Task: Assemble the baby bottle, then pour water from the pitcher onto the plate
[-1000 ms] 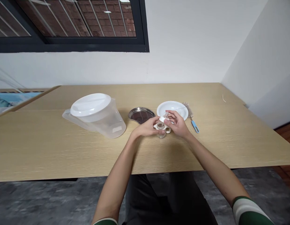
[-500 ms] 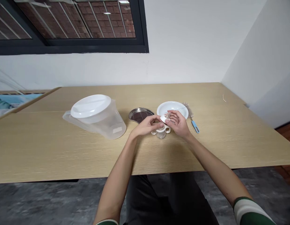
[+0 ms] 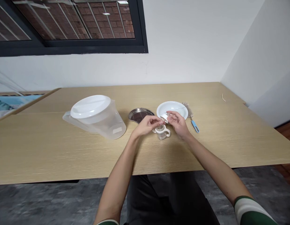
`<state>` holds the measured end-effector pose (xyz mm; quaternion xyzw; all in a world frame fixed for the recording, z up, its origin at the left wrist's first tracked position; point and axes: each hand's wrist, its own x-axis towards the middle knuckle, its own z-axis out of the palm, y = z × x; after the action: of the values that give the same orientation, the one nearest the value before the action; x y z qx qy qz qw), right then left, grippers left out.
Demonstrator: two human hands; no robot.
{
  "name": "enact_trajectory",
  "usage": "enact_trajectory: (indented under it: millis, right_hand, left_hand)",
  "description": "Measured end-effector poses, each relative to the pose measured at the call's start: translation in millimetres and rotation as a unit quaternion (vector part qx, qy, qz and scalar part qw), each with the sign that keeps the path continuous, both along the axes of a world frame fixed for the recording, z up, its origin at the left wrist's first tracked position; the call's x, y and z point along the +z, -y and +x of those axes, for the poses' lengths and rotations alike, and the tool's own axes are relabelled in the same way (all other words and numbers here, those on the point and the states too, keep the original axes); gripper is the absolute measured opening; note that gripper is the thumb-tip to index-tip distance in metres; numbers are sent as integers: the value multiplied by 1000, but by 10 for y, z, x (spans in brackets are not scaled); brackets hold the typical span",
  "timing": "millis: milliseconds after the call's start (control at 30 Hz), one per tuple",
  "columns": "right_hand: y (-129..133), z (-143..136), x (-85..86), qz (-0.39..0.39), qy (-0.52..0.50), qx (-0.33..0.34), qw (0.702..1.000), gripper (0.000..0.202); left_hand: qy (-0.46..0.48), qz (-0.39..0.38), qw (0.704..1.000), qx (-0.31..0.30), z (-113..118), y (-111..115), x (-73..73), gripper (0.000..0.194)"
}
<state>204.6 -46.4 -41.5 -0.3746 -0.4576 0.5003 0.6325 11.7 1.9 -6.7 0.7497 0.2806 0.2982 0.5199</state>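
A small clear baby bottle (image 3: 162, 136) with cream side handles stands upright on the table just below my hands. Above its mouth is the bottle's white collar with a clear teat (image 3: 164, 118), tilted. My right hand (image 3: 179, 125) is closed on the teat side, thumb and fingers pinching it. My left hand (image 3: 147, 125) has its fingertips pinched at the collar's lower left edge, close over the bottle's rim. Fingers cover parts of the collar and of the bottle's mouth.
Behind my right hand sits a white bowl (image 3: 160, 107), with a bottle brush with a blue handle (image 3: 194, 126) leaning on its rim. A round metal tray (image 3: 137, 117) lies behind my left hand. A large lidded plastic jug (image 3: 107, 125) stands left.
The collar with the teat has tilted and come slightly lower between my hands. My left fingertips have shifted a little right, and more of the bottle's mouth shows.
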Motion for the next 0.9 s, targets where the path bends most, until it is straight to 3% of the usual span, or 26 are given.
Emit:
enact_trajectory:
  millis: [267, 500, 733, 900]
  right_hand:
    - [-58, -17, -53, -59, -123, 13, 991, 43]
    - [-59, 44, -8, -69, -126, 33, 989, 43]
    - [-25, 41, 77, -35, -93, 12, 995, 41]
    - [-45, 63, 30, -45, -122, 36, 991, 43]
  left_hand:
    - [1, 10, 1000, 19, 24, 8, -16, 40]
    - [-5, 17, 999, 31, 48, 48, 19, 42]
    - [0, 18, 999, 39, 59, 61, 29, 44]
    - [11, 31, 999, 28, 52, 65, 34, 44]
